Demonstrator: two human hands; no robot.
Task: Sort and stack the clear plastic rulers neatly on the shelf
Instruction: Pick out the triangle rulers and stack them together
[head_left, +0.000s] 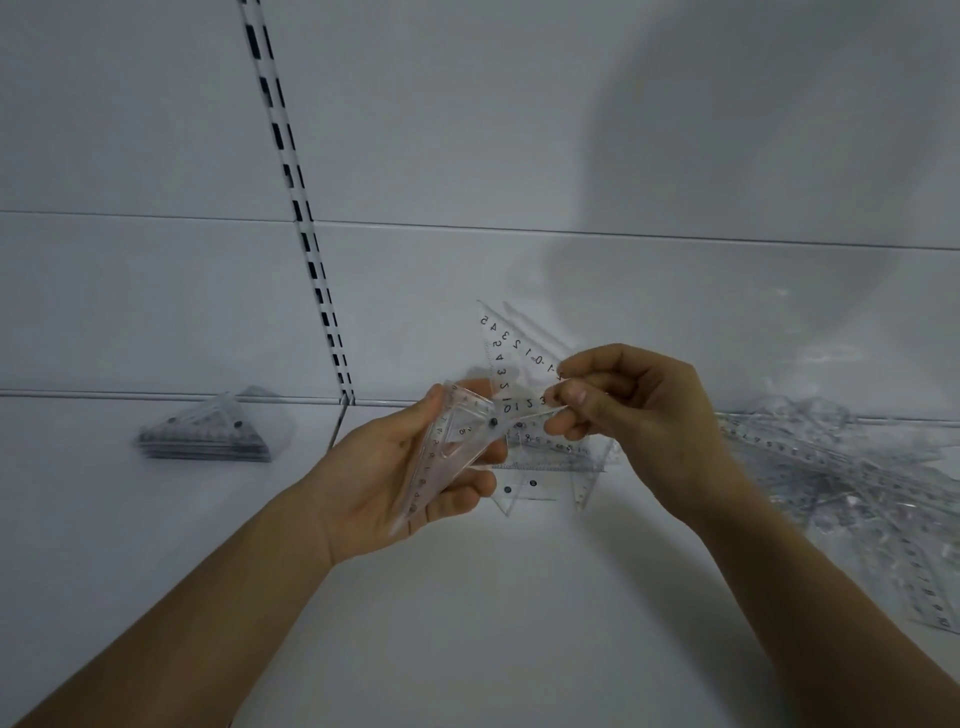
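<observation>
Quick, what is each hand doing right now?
Left hand: grips a few clear triangle rulers.
Right hand: pinches one clear triangle ruler.

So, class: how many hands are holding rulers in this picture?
2. The left hand grips a small bunch of triangular rulers; the right hand pinches one triangular ruler.

A white shelf (467, 597) runs across the lower view, meeting a white back panel (156, 130) crossed by two thin horizontal seams. A slotted upright rail (291, 182) with dark paired slots leans down the panel to the shelf's rear edge. Light is dim and bluish, with a broad soft shadow (753, 182) at upper right.
</observation>
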